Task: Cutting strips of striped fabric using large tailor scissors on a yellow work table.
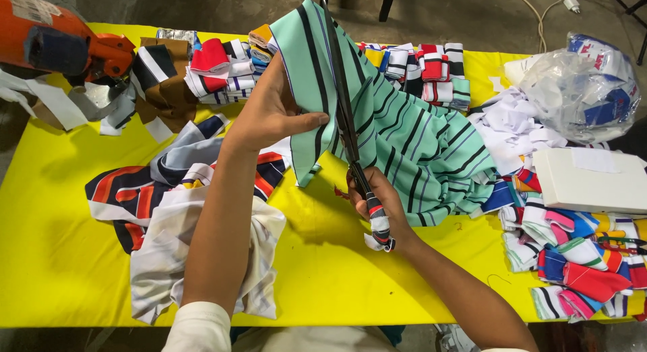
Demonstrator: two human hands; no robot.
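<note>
My left hand [269, 116] pinches the raised edge of a mint-green fabric with black stripes [411, 139], holding it up above the yellow table [60, 203]. My right hand [377, 200] grips the cloth-wrapped handles of long black scissors [345, 109]. The blades point away from me and run up along the fabric beside my left thumb. The rest of the green fabric drapes down to the right onto the table.
A heap of striped white, navy and orange fabric [182, 210] lies under my left forearm. Folded collar pieces are stacked at the back [222, 65] and at the right [579, 257]. A white box [593, 180], a plastic bag [579, 89] and an orange machine [54, 42] stand around.
</note>
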